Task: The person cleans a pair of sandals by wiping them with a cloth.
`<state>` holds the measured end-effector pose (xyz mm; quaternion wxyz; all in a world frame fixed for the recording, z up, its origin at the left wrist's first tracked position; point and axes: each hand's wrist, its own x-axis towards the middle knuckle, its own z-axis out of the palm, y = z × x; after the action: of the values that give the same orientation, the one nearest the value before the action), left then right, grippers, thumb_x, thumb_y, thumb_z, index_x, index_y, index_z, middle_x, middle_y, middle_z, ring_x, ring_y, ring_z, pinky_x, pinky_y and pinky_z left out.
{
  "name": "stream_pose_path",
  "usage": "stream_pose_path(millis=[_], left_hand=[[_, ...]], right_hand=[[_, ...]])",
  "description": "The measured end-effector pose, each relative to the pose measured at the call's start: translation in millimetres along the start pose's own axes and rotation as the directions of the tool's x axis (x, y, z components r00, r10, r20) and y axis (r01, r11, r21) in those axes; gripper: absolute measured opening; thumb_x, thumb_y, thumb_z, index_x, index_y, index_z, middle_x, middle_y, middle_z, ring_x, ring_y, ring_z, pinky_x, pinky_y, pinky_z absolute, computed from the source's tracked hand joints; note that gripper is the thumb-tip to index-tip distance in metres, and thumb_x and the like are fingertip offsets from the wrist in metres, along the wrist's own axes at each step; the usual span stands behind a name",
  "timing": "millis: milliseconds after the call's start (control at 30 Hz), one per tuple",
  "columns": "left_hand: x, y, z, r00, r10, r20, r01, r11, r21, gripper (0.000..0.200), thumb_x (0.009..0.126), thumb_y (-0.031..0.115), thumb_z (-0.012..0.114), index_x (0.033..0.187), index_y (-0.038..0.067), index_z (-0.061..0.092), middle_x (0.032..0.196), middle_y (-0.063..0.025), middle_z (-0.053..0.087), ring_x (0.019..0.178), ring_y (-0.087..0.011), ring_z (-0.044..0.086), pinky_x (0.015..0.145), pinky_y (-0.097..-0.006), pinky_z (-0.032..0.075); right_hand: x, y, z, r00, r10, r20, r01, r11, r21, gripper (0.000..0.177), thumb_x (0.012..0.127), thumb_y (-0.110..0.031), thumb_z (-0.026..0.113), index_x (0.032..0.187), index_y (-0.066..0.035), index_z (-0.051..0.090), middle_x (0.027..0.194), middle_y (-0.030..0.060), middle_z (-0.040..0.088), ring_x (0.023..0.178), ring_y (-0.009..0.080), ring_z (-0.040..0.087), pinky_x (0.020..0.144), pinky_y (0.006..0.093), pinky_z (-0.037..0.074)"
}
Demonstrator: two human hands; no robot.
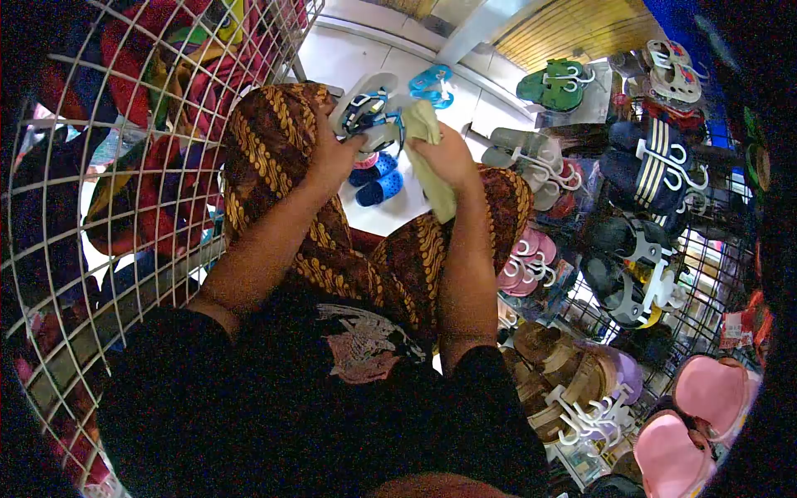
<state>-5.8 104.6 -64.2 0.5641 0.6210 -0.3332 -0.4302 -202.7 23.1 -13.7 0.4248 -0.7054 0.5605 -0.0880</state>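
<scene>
White-tiled floor [359, 50] of a cramped, shop-like space. Left hand [335, 156]: fingers curled around a pair of pale sandals [365, 114] with dark and blue straps, held over the floor between patterned-clad knees [278, 137]. On the floor beneath: blue clogs [380, 189]; farther off, turquoise sandals [430, 76]. Right hand [448, 158]: fingers grasping a bunched pale yellow-green cloth [422, 123] at the sandals' right edge, touching or just beside, cannot tell which. Step in hand, as judged: cloth work on the sandals, apparently a wipe; calls next for a firm left hold and a flat fold against soles and straps. Holders, left to right: wire grid [79, 349], in front of red, dark and yellow-green goods [168, 195], kind unclear; black wire rack [718, 191], hung with striped dark sandals [624, 164] on white hangers [662, 286]; lower right, pink clogs [710, 390].
</scene>
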Motion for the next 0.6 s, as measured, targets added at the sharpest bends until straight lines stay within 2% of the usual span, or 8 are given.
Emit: stream_pose_path(millis=[100, 167, 233, 267, 300, 367, 500, 600], left_hand=[[-6.9, 4.1, 4.3, 0.998, 0.034, -0.055, -0.029, 0.997, 0.077, 0.062, 0.075, -0.012, 0.060, 0.127, 0.005, 0.032, 0.119, -0.0168, 0.049, 0.111, -0.0269, 0.053, 0.095, -0.0372, 0.044], [-6.8, -4.8, 3.5, 0.992, 0.126, -0.020, -0.120, 0.978, 0.172, 0.062, 0.075, -0.013, 0.059, 0.127, 0.005, 0.032, 0.119, -0.0164, 0.048, 0.112, -0.0267, 0.052, 0.095, -0.0369, 0.043], [-19.5, 27.3, 12.7, 0.997, 0.075, -0.005, -0.074, 0.996, 0.048, 0.061, 0.072, -0.014, 0.057, 0.125, 0.006, 0.035, 0.117, -0.0154, 0.047, 0.111, -0.0257, 0.051, 0.095, -0.0366, 0.043], [-16.1, 15.9, 11.1, 0.983, 0.184, 0.013, -0.184, 0.974, 0.130, 0.061, 0.072, -0.014, 0.057, 0.125, 0.006, 0.035, 0.116, -0.0152, 0.047, 0.111, -0.0254, 0.050, 0.095, -0.0366, 0.043], [-13.9, 15.0, 11.1, 0.956, 0.290, 0.037, -0.291, 0.934, 0.209, 0.061, 0.071, -0.015, 0.057, 0.124, 0.007, 0.036, 0.115, -0.0150, 0.047, 0.110, -0.0250, 0.050, 0.095, -0.0365, 0.043], [-15.1, 11.4, 11.3, 0.973, 0.229, 0.021, -0.229, 0.965, 0.129, 0.059, 0.071, -0.018, 0.052, 0.123, 0.006, 0.038, 0.115, -0.0144, 0.047, 0.110, -0.0244, 0.050, 0.096, -0.0357, 0.042], [-8.6, -2.6, 9.9, 0.982, 0.187, -0.010, -0.186, 0.980, 0.065, 0.058, 0.072, -0.019, 0.047, 0.124, 0.005, 0.038, 0.116, -0.0154, 0.047, 0.112, -0.0246, 0.049, 0.099, -0.0353, 0.039], [-9.7, -4.0, 6.8, 0.966, 0.255, 0.051, -0.260, 0.953, 0.159, 0.057, 0.071, -0.019, 0.044, 0.123, 0.003, 0.038, 0.117, -0.0161, 0.047, 0.113, -0.0250, 0.049, 0.100, -0.0356, 0.039]], right_hand=[[11.9, 14.3, -10.7, 0.918, 0.138, -0.372, -0.188, 0.977, -0.102, 0.047, 0.079, -0.032, 0.072, 0.114, -0.002, 0.062, 0.094, 0.0183, 0.069, 0.084, 0.0274, 0.067, 0.078, 0.0373, 0.052], [7.5, 21.6, -20.2, 0.935, 0.019, -0.354, 0.011, 0.997, 0.083, 0.045, 0.081, -0.033, 0.069, 0.113, -0.003, 0.062, 0.095, 0.0198, 0.068, 0.087, 0.0315, 0.067, 0.079, 0.0399, 0.052], [0.3, 15.1, -16.8, 0.959, -0.036, -0.280, 0.039, 0.999, 0.005, 0.044, 0.081, -0.034, 0.069, 0.114, -0.005, 0.061, 0.096, 0.0198, 0.068, 0.088, 0.0322, 0.067, 0.079, 0.0398, 0.052], [-2.0, 11.3, -13.6, 0.969, -0.059, -0.239, 0.053, 0.998, -0.031, 0.044, 0.082, -0.034, 0.068, 0.115, -0.006, 0.061, 0.096, 0.0198, 0.068, 0.089, 0.0325, 0.067, 0.079, 0.0398, 0.052], [-1.6, 5.8, -12.2, 0.956, 0.015, -0.294, -0.037, 0.997, -0.068, 0.045, 0.081, -0.034, 0.069, 0.115, -0.006, 0.061, 0.095, 0.0194, 0.068, 0.088, 0.0320, 0.067, 0.079, 0.0395, 0.051], [-1.1, -4.1, -10.8, 0.904, 0.159, -0.398, -0.223, 0.967, -0.121, 0.046, 0.081, -0.034, 0.069, 0.117, -0.008, 0.061, 0.095, 0.0185, 0.068, 0.088, 0.0312, 0.067, 0.079, 0.0390, 0.051], [-1.7, 8.9, -9.2, 0.990, -0.054, -0.133, 0.052, 0.998, -0.017, 0.040, 0.079, -0.032, 0.070, 0.109, -0.008, 0.062, 0.094, 0.0197, 0.067, 0.088, 0.0359, 0.066, 0.078, 0.0404, 0.051], [-2.5, 7.1, 0.4, 0.987, 0.009, -0.163, -0.021, 0.997, -0.071, 0.042, 0.078, -0.032, 0.071, 0.111, -0.007, 0.063, 0.094, 0.0183, 0.068, 0.088, 0.0333, 0.066, 0.079, 0.0391, 0.050]])
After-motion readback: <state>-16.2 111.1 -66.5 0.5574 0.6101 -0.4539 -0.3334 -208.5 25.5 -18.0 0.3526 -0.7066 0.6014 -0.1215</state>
